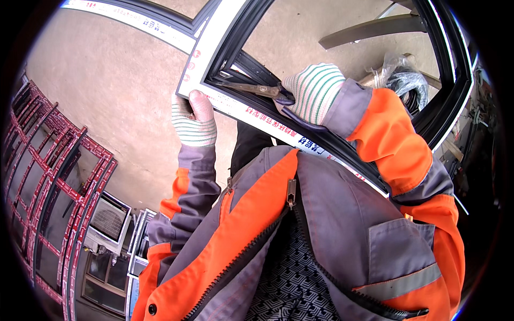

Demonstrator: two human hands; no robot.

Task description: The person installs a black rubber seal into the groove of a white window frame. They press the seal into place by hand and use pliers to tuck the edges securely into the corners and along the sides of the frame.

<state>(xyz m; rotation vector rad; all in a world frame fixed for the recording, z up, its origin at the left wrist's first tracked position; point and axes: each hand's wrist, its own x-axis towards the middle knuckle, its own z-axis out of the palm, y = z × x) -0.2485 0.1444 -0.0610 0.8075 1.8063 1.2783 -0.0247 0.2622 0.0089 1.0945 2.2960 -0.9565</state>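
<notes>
Gloves [195,131], striped knit, two: left hand [194,119] clamped on film-faced frame [267,117], near-left corner; right hand [314,92] clamped on pivoted metal tool [250,88], one.

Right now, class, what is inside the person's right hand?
The right hand holds a plier-like tool; its metal head and parts of its dark handles show. The glove covers the rest.

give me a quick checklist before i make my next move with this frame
1. Left hand steadying the window frame: ok, at the corner, thumb over the edge.
2. Right hand gripping the pliers: ok, closed around the handle end.
3. Both hands covered: ok, striped knit gloves.
4. Tips of the pliers biting on something: cannot tell, they reach into the dark inner corner.
5. Jacket fully zipped: not ok, gaping at the chest.
</notes>
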